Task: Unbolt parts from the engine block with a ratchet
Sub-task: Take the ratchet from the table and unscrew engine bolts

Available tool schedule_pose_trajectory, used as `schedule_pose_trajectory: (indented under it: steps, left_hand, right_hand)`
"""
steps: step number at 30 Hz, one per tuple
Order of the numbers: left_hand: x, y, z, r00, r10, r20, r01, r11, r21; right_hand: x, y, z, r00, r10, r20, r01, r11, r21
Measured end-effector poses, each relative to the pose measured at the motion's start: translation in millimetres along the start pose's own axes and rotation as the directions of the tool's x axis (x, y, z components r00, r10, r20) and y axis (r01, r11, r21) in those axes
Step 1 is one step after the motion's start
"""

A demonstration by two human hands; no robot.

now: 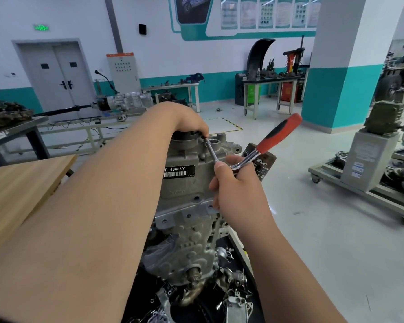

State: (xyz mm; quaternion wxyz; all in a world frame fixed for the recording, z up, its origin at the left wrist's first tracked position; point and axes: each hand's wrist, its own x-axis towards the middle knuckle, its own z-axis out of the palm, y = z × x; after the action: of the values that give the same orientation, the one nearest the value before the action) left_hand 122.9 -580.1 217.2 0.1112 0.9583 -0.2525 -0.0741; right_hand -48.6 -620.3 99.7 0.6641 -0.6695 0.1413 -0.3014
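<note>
The engine [187, 190] is seen standing upright in the middle of the view, its lower end set in a black tray [247, 257] strewn with loose metal parts. A wooden desk [21, 183] is seen to the left, its near right corner just beside the engine. A dark oil filter [266, 164] is mounted on the engine's right side, near the top. The left hand [187, 120] is laid over the top edge of the engine, fingers bent downward, with the fingertips brought against the far end of the bar [211, 151]. Whether that end is pinched or only touched cannot be told. The right hand [236, 183] is held in front of the engine's upper right corner, fingers clenched round the ratchet [275, 136] at its chrome neck, with the thumb raised beside the head. The red and black handle is angled up and to the right, clear of the engine and crossing in front of the filter. The bar is run from the ratchet head up and leftward to the engine's top edge. A black label [179, 171] with white print is fixed to the engine face, just left of the right hand.
</note>
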Motion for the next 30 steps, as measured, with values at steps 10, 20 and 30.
schedule_pose_trajectory:
  steps: [10,20,30]
  left_hand:
    - [5.7,-4.4,3.2,1.0,0.021,-0.014,-0.021,0.999,-0.035]
    - [12.2,-1.6,0.1,0.998,-0.001,0.058,-0.001,1.0,0.026]
    - [7.7,-0.6,-2.3,0.999,-0.017,0.048,0.016,1.0,0.026]
  right_hand:
    - [-13.9,-2.4,5.7,0.822,0.292,0.488,-0.563,0.295,0.772]
    - [-19.1,6.0,13.7,0.797,0.292,0.528,-0.599,0.273,0.753]
    - [-10.6,5.8,12.7,0.956,0.257,0.144,-0.294,0.803,0.518]
